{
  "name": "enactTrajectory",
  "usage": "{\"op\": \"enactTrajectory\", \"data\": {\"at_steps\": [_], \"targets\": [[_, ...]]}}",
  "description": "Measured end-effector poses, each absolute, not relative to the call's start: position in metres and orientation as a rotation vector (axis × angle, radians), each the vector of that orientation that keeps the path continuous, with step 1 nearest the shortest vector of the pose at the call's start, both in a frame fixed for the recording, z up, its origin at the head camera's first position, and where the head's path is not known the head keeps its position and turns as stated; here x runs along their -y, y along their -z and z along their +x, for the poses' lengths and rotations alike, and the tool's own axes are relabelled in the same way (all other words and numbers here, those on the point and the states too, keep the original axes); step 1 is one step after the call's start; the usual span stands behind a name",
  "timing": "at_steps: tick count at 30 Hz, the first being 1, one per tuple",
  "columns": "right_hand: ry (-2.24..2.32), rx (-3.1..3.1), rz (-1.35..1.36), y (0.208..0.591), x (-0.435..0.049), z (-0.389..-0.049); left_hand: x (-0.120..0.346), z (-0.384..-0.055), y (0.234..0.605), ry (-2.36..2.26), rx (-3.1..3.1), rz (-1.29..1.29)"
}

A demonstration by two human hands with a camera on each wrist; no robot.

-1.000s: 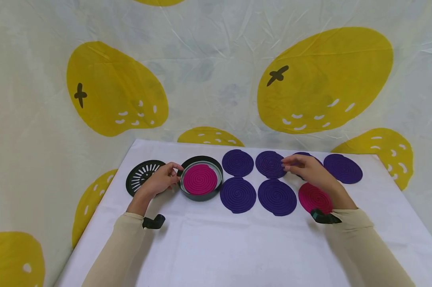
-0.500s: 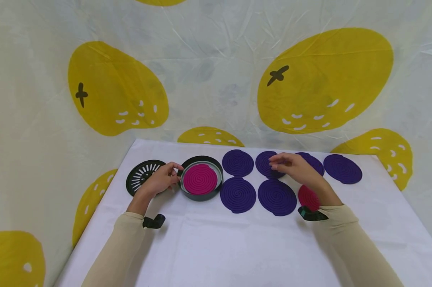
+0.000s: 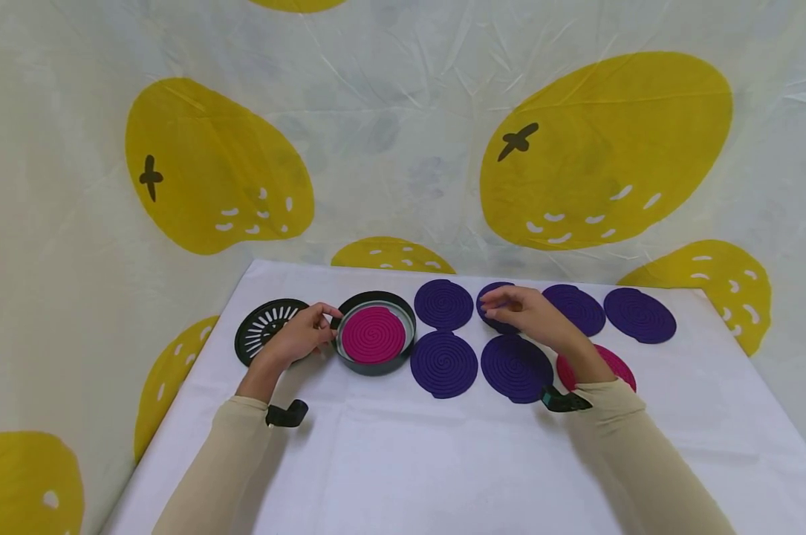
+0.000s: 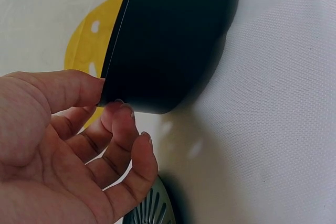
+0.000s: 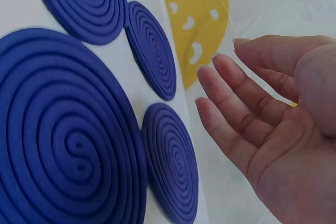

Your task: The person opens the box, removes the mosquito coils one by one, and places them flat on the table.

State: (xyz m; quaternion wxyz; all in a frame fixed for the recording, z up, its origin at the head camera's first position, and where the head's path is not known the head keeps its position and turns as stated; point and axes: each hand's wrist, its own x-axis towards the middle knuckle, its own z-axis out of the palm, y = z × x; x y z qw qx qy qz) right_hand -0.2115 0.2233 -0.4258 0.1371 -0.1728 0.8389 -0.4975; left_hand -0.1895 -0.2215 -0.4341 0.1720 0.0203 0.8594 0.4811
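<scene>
My left hand [image 3: 297, 336] pinches the left rim of a round dark holder dish [image 3: 376, 369] between thumb and forefinger. In the left wrist view, the thumb meets the edge of the dish's dark wall [image 4: 168, 35], the other fingers loosely bent below. A pink mosquito coil [image 3: 374, 334] lies flat inside the dish. My right hand [image 3: 536, 321] hovers, holding nothing, over a purple mosquito coil [image 3: 492, 321] in the back row and hides part of it. Its fingers are relaxed and spread apart from the thumb, as the right wrist view of that hand [image 5: 262, 108] shows.
A slotted black lid [image 3: 255, 331] lies left of the dish, partly behind my left hand. More purple coils [image 3: 444, 364] lie in two rows to the right, with a pink coil [image 3: 610, 362] in the front row. A fruit-print cloth [image 3: 403, 148] hangs behind the white table.
My right hand has moved left across the back row, from beside the second purple coil to above it. The front pink coil shows more now. My left hand has stayed at the dish.
</scene>
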Motion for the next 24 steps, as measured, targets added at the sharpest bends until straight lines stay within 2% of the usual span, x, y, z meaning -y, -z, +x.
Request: {"op": "enactTrajectory", "data": {"at_steps": [12, 24], "targets": [[1.476, -2.424, -0.674, 0.425, -0.194, -0.215, 0.221, -0.189, 0.434, -1.372, -2.432, 0.056], [1.495, -2.371, -0.690, 0.423, -0.169, -0.214, 0.221, -0.189, 0.434, -1.360, -2.439, 0.056]]}}
